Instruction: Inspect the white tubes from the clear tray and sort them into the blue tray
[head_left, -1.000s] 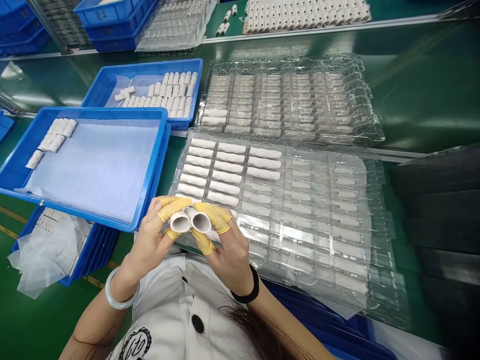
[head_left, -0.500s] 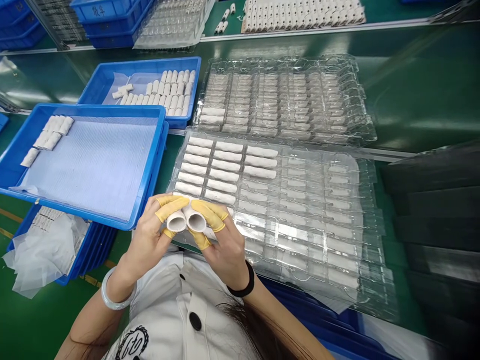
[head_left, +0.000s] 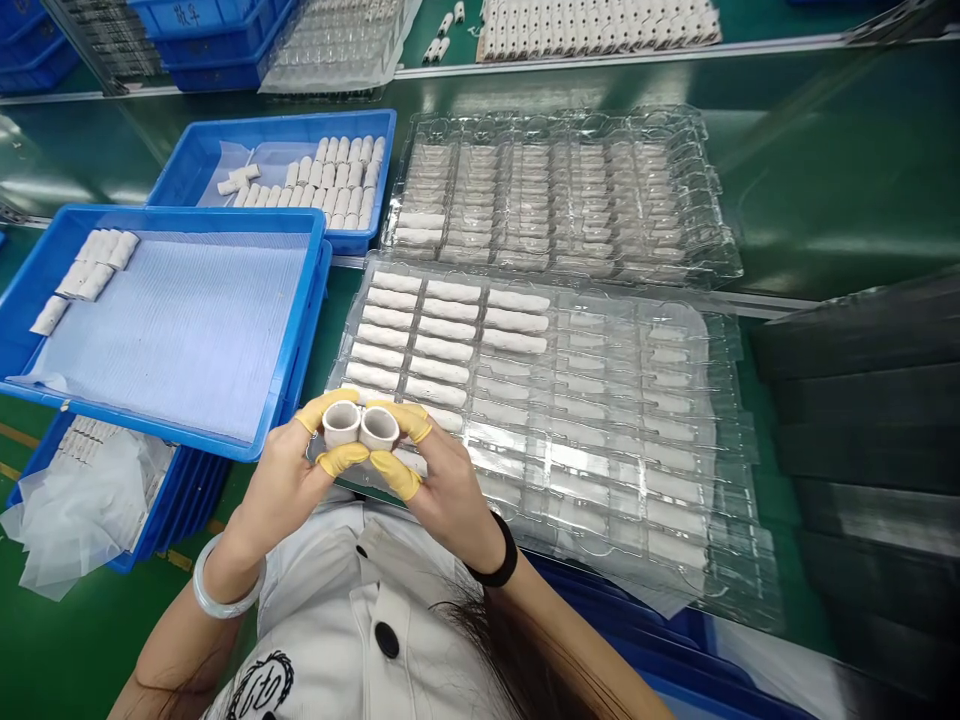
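Two short white tubes sit side by side between my hands, with their open ends facing up toward me. My left hand (head_left: 289, 480) pinches the left tube (head_left: 342, 424) between yellow-cotted finger and thumb. My right hand (head_left: 450, 490) grips the right tube (head_left: 379, 430) the same way, and the tubes touch each other. Yellow finger cots cover the fingertips of both hands. Just beneath my hands lies the near edge of a clear plastic blister tray (head_left: 540, 430), with rows of white tubes in its left cells.
A blue tray lined with a white mesh sheet (head_left: 172, 335) stands left, and another blue tray of white tubes (head_left: 270, 150) lies beyond it. A second blister tray (head_left: 555, 195) is farther ahead. Dark stacked sheets (head_left: 855, 430) rise at right, and a blue crate (head_left: 150, 510) holds plastic film.
Both tubes have turned so their open ends face up rather than forward, and my hands have drawn closer together. The whole scene has shifted slightly left in view.
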